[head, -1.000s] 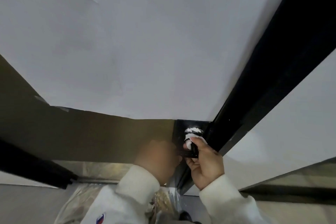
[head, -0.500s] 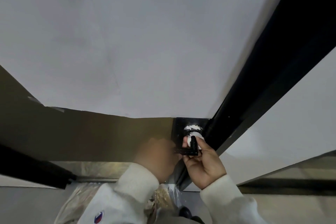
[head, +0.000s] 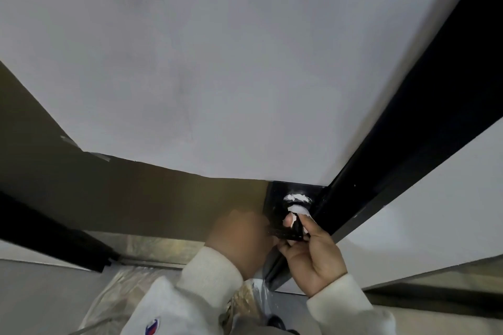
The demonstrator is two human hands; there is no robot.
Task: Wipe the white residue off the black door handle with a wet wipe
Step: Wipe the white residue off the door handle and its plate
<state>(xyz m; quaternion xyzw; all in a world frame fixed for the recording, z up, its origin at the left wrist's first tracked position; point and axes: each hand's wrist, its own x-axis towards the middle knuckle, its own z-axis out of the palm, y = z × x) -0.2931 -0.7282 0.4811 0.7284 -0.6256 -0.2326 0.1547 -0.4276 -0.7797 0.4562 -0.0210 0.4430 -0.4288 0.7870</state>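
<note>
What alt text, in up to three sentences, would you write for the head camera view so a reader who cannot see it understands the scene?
A person's right hand presses a white wet wipe against a black door handle that shows white residue just above the wipe. The left hand, blurred, is beside the handle at the door's edge. Both arms wear cream sleeves.

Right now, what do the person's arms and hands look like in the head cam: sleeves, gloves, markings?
Both hands are bare: no gloves, rings or watch visible. The left hand and right hand each come out of a cream-white sweatshirt sleeve with a ribbed cuff. A small red, white and blue logo patch sits on the sweatshirt at the bottom edge of the frame, left side. No other markings show.
</note>
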